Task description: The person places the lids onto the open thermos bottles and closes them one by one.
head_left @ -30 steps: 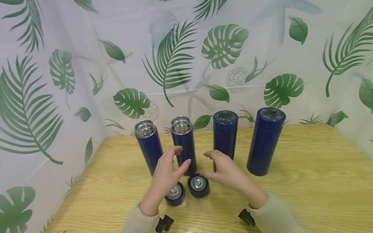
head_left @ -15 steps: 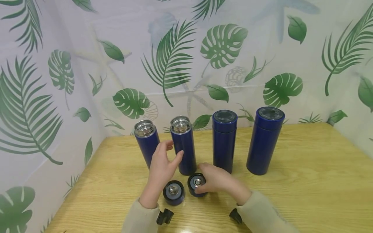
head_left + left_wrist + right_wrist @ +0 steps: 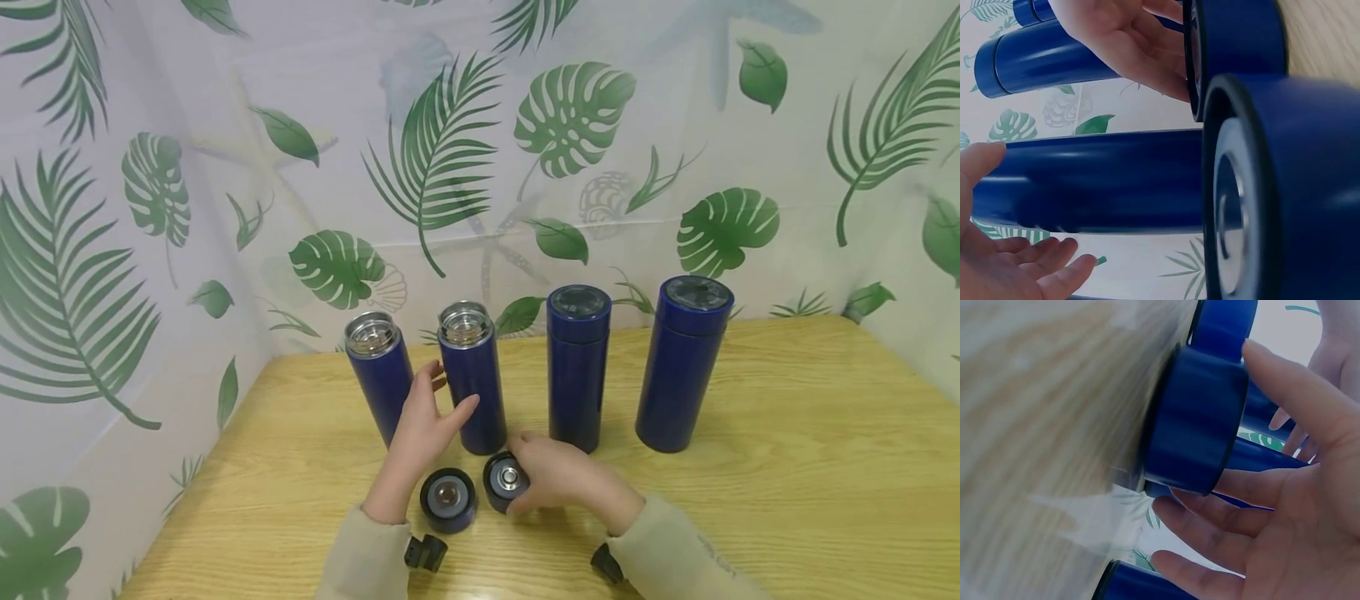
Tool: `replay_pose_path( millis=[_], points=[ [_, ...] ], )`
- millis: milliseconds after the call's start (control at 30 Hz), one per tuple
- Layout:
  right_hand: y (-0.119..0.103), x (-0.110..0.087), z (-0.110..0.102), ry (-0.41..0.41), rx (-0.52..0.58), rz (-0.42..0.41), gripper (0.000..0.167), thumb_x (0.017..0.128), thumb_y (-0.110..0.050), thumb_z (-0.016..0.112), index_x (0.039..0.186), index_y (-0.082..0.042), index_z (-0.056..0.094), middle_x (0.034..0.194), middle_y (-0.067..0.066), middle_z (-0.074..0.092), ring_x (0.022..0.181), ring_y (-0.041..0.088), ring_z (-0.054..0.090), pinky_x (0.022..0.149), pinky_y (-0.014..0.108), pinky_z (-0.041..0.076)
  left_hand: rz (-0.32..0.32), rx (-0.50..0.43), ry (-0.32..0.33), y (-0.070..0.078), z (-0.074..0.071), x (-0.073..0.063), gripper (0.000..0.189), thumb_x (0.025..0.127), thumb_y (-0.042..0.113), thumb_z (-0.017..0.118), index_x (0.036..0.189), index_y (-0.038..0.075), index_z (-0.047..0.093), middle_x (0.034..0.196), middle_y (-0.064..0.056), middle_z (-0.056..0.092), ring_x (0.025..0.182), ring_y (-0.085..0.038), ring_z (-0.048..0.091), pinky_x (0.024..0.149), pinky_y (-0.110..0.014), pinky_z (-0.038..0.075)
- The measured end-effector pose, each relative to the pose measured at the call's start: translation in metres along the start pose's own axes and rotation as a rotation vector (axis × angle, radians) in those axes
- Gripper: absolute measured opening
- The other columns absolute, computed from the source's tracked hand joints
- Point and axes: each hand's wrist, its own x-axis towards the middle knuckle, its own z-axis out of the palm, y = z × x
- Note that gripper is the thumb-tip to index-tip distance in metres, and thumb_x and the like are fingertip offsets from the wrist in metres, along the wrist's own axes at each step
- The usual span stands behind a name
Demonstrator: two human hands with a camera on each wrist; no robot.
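Note:
Two dark blue flask lids rest upside down on the wooden table, their inner sides facing up. My right hand (image 3: 566, 477) holds the right lid (image 3: 504, 482) between thumb and fingers; in the right wrist view the thumb lies at one edge of that lid (image 3: 1197, 419) and the fingers at the opposite side. The left lid (image 3: 447, 502) sits just beside it, untouched. My left hand (image 3: 422, 435) hovers in front of two uncapped blue flasks, the left flask (image 3: 384, 387) and the middle flask (image 3: 474, 387), thumb and fingers spread with nothing between them.
Two capped blue flasks, a nearer one (image 3: 577, 375) and a far right one (image 3: 681, 375), stand upright in the same row. Behind the table (image 3: 810, 467) hangs a leaf-patterned cloth (image 3: 637, 208). Black camera mounts sit at both wrists.
My right hand has come down and left from beside the capped flask to the right lid and grips it. My left hand has drawn back slightly to the left, still spread.

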Motion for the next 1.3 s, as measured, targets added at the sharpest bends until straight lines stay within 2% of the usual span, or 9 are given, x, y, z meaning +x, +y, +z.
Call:
replay_pose_path(
  millis=[100, 233, 400, 567, 700, 967, 1300],
  points=[
    [-0.002, -0.001, 0.001, 0.009, -0.019, -0.007, 0.074, 0.057, -0.031, 0.083, 0.112, 0.006, 0.051, 0.101, 0.013, 0.053, 0.090, 0.026, 0.054, 0.074, 0.038, 0.045, 0.008, -0.054, 0.024, -0.004, 0.002, 0.002, 0.070, 0.084, 0.026, 0.061, 0.134, -0.005, 0.024, 0.135, -0.021, 0.031, 0.120, -0.032, 0.036, 0.088, -0.048, 0.038],
    [-0.003, -0.002, 0.000, 0.038, -0.010, -0.020, 0.060, 0.055, -0.029, 0.084, 0.099, 0.001, 0.055, 0.087, 0.005, 0.054, 0.077, 0.020, 0.054, 0.066, 0.035, 0.045, 0.038, -0.107, 0.054, -0.007, 0.004, 0.005, 0.067, 0.084, 0.023, 0.061, 0.133, -0.006, 0.025, 0.136, -0.022, 0.031, 0.122, -0.032, 0.033, 0.089, -0.049, 0.036],
    [-0.003, -0.001, -0.002, 0.040, 0.008, -0.039, 0.047, 0.056, -0.028, 0.082, 0.083, -0.003, 0.054, 0.073, -0.001, 0.050, 0.064, 0.014, 0.049, 0.058, 0.031, 0.042, 0.051, -0.152, 0.042, -0.009, 0.007, 0.007, 0.067, 0.084, 0.021, 0.062, 0.134, -0.004, 0.024, 0.135, -0.022, 0.031, 0.123, -0.033, 0.032, 0.091, -0.050, 0.034],
    [-0.003, -0.001, -0.002, 0.001, 0.018, -0.038, 0.050, 0.055, -0.024, 0.081, 0.088, 0.000, 0.051, 0.076, 0.001, 0.050, 0.067, 0.014, 0.050, 0.061, 0.030, 0.044, 0.053, -0.155, 0.015, -0.011, 0.009, 0.008, 0.068, 0.084, 0.020, 0.062, 0.135, -0.002, 0.023, 0.135, -0.023, 0.030, 0.122, -0.036, 0.031, 0.091, -0.051, 0.034],
    [-0.002, -0.001, -0.002, -0.011, 0.049, -0.034, 0.048, 0.055, -0.018, 0.078, 0.089, -0.001, 0.049, 0.074, 0.001, 0.050, 0.065, 0.013, 0.049, 0.059, 0.028, 0.043, 0.060, -0.155, 0.027, -0.012, 0.011, 0.007, 0.065, 0.085, 0.019, 0.061, 0.134, -0.001, 0.025, 0.136, -0.021, 0.030, 0.121, -0.036, 0.033, 0.090, -0.050, 0.035],
    [-0.003, -0.005, -0.012, 0.027, 0.151, -0.070, 0.054, 0.056, -0.014, 0.075, 0.100, 0.002, 0.049, 0.080, 0.000, 0.053, 0.068, 0.011, 0.050, 0.061, 0.027, 0.043, 0.046, -0.152, 0.045, -0.016, 0.015, 0.009, 0.067, 0.083, 0.021, 0.064, 0.134, 0.000, 0.026, 0.135, -0.020, 0.032, 0.121, -0.035, 0.034, 0.089, -0.050, 0.036],
    [-0.006, -0.018, -0.034, 0.102, 0.228, -0.098, 0.056, 0.059, -0.012, 0.076, 0.104, 0.002, 0.048, 0.086, 0.001, 0.055, 0.073, 0.011, 0.052, 0.064, 0.030, 0.045, 0.040, -0.112, 0.048, -0.018, 0.019, 0.010, 0.073, 0.079, 0.018, 0.068, 0.135, 0.001, 0.023, 0.133, -0.021, 0.034, 0.118, -0.036, 0.038, 0.086, -0.048, 0.039]
  ],
)
